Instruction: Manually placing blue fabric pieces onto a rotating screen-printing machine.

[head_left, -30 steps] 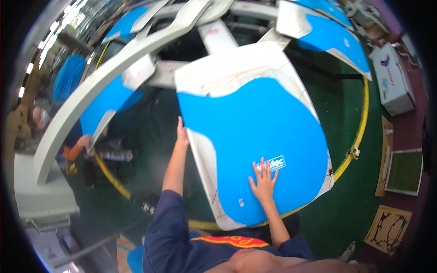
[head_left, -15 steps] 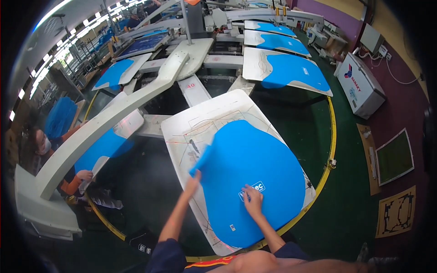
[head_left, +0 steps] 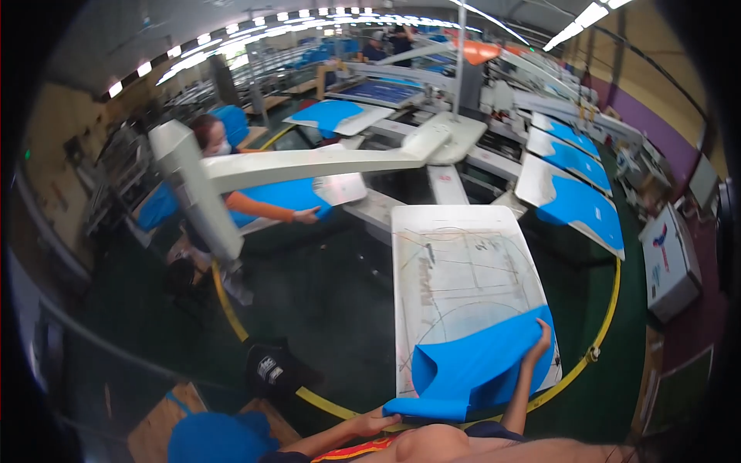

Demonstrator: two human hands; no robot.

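A blue cut fabric piece (head_left: 494,363) is partly lifted off the white printing board (head_left: 455,239) in front of me, its left side curling over. My left hand (head_left: 372,422) is closed on its near left edge, close to my body, off the board. Near the board's right edge, my right hand (head_left: 539,339) is closed on the fabric's far right corner. The bared far part of the board shows pen outlines and dark stains.
A blue fabric pile (head_left: 220,440) lies at lower left by a black cap (head_left: 274,369). A pale machine arm (head_left: 309,166) crosses at left, before a co-worker's hand (head_left: 307,215) at another board. Several boards with blue pieces stand right. A yellow rail (head_left: 606,309) curves around.
The blue piece has been pulled off the board's far part toward me. My left hand came down to the near left; my right hand moved to the fabric's right corner. The view turned left.
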